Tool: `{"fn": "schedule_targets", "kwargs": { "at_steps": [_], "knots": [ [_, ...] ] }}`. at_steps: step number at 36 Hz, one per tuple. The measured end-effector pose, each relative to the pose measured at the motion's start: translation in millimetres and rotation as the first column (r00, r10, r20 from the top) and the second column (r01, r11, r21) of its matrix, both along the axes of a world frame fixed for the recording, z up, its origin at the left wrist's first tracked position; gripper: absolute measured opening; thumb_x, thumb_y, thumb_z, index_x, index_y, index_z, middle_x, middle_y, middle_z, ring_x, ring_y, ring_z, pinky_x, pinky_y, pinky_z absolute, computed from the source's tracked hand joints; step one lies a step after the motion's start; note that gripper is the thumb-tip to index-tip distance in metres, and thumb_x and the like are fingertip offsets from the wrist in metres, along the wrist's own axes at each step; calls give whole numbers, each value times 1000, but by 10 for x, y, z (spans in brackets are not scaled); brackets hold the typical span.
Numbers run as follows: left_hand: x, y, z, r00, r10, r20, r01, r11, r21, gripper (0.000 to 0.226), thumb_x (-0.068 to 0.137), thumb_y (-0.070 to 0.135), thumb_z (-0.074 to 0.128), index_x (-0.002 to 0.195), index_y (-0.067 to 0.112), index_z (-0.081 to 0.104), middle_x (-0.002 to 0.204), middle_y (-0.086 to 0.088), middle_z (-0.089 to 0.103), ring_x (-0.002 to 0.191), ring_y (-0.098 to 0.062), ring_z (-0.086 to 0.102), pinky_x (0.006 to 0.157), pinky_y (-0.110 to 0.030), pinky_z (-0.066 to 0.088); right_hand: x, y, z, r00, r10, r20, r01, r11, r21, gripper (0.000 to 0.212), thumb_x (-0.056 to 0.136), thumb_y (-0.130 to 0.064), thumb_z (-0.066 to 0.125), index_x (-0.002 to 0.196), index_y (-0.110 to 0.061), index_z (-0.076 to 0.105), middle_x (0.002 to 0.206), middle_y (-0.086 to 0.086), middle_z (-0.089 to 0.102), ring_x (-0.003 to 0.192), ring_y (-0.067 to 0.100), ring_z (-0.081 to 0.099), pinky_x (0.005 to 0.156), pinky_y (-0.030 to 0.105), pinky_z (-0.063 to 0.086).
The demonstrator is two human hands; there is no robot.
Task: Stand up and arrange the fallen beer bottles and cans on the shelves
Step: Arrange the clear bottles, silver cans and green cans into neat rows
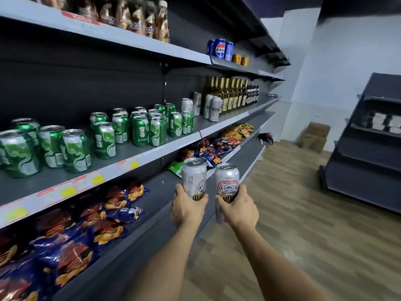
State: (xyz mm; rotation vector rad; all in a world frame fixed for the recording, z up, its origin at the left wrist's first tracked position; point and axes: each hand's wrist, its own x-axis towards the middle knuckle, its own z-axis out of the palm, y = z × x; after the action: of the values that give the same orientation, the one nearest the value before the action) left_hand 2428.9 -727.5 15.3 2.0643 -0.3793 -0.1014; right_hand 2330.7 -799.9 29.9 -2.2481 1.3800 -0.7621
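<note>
1. I see my left hand (188, 208) wrapped around the lower half of a silver can (193, 178), its grip pinching the can upright.
2. My right hand (239, 208) has its grip curled round a second silver can (227, 183), also upright, just beside the first and not quite touching it.
3. Both cans hang in the air in front of the snack shelf (156, 193), below the edge of the beer shelf (138, 159).
4. On that beer shelf I count clusters of green cans (141, 129) standing upright, with more green cans (52, 146) nearer to me.
5. Further along stand several silver cans (213, 108), and beyond them a row of beer bottles (230, 94), all upright.
6. Blue cans (220, 48) sit on the shelf above.
7. Snack bags (71, 233) lie in heaps on the shelf beneath.
8. Cardboard boxes (314, 135) rest on the wooden floor (303, 213) at the far wall.
</note>
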Motion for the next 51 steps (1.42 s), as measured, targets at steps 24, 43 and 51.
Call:
{"fn": "schedule_targets", "kwargs": {
  "at_steps": [24, 43, 51],
  "knots": [
    [1578, -3557, 527, 971, 217, 104, -201, 968, -148, 62, 72, 47, 77, 116, 18, 44, 115, -3, 60, 103, -29, 61, 72, -34, 47, 1774, -3905, 582, 951, 262, 167, -253, 965, -71, 53, 81, -53, 66, 111, -16, 44, 109, 7, 65, 101, 31, 61, 75, 36, 44],
    [3310, -5356, 776, 897, 409, 166, -372, 903, -213, 73, 69, 46, 81, 126, 16, 46, 119, -7, 46, 107, -31, 56, 74, -37, 43, 3352, -6090, 760, 915, 275, 295, -267, 961, -67, 46, 82, -48, 67, 100, -20, 35, 104, 7, 63, 97, 32, 61, 70, 33, 39],
    [3992, -5749, 737, 865, 479, 151, -451, 872, -189, 72, 69, 44, 82, 124, 15, 46, 120, -10, 46, 107, -35, 57, 79, -43, 49, 4004, -6968, 824, 917, 247, 315, -240, 969, -62, 51, 83, -46, 68, 110, -13, 40, 109, 12, 63, 100, 34, 61, 72, 36, 43]
  ]
}}
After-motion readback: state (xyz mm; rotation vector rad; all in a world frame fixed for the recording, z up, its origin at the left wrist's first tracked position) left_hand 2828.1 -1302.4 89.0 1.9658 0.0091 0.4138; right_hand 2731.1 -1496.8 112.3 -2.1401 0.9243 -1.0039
